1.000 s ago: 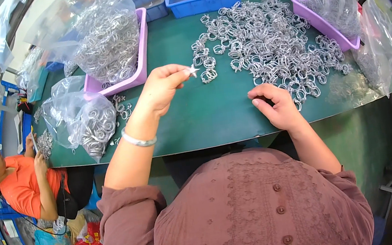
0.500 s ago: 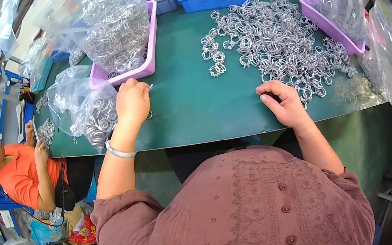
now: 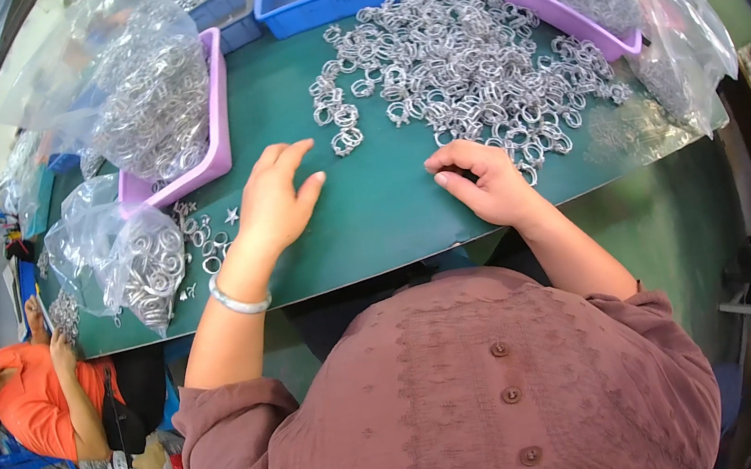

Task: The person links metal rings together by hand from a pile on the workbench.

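Note:
My left hand point(image 3: 279, 198) is over the green table point(image 3: 302, 254), its fingers stretched and thumb spread, with nothing visible in it. Beside it lie several small silver rings point(image 3: 209, 243) and a star-shaped silver piece point(image 3: 232, 215). My right hand point(image 3: 487, 185) is just in front of a wide pile of silver rings point(image 3: 446, 52). Its fingers are loosely curled; a gap shows between thumb and index finger, and I see nothing held there. A clear bag of silver rings point(image 3: 153, 270) lies left of my left hand.
At the left, a purple tray point(image 3: 219, 112) holds a large bag of silver pieces. Another purple tray point(image 3: 555, 8) with a bag stands far right. Blue point(image 3: 330, 11) and grey point(image 3: 227, 33) bins are at the back. A person in orange point(image 3: 32, 388) works at the table's left.
My left hand has come away from the purple tray toward the middle and opened; the small silver piece at its fingertips no longer shows. The whole view has shifted and turned slightly.

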Available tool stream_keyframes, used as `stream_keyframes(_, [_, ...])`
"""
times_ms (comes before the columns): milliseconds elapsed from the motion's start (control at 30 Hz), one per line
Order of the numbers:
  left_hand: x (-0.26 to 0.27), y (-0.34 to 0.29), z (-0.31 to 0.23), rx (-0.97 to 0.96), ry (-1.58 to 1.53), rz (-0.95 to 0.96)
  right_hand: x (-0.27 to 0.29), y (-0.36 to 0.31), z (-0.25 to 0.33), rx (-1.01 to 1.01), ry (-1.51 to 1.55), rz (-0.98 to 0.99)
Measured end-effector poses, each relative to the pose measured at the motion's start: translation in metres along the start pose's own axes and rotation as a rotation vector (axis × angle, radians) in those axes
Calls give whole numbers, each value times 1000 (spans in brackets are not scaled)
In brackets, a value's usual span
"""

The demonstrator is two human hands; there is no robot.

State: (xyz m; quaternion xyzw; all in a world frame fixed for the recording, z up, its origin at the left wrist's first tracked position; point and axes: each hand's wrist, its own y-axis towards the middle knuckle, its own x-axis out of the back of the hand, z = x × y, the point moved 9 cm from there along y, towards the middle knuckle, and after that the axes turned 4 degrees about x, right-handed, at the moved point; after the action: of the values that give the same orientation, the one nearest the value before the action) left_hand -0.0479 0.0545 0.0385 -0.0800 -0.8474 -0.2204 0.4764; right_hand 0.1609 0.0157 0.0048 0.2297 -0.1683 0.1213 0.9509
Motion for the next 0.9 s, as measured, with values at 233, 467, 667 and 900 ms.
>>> stream_keyframes(233, [-51,27,-32,-34,-113,154,15,-10,12,72,-52,-51])
stream_keyframes(467, [-56,27,-44,-78,-220,86,93,-35,23,-60,-361,-241])
stream_keyframes(667, [-50,29,-64,-128,-151,0,83,-51,19,-123,-642,-20])
stream_keyframes(900, [-61,27,-89,-214,-273,74,68,-50,17,-80,-594,8])
